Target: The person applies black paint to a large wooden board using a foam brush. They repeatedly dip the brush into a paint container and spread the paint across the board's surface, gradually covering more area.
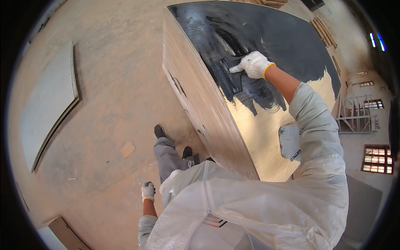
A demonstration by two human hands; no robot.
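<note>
The right hand (255, 65)'s fingers (236, 68) close on the black spreader (234, 83), on the black coat (287, 41) at the wood stack (254, 137)'s far end. It looks light, stiff, maybe slippery; hold its middle. The left hand (148, 191) hangs near left, fingers bent; I can't tell if it's empty

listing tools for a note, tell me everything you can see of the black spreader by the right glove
The spreader is a long, narrow, straight bar, black, its material unclear. It lies on the black coating atop the board stack, roughly parallel to the stack's left edge. The right hand's grip is on it, mostly hiding any handle.
</note>
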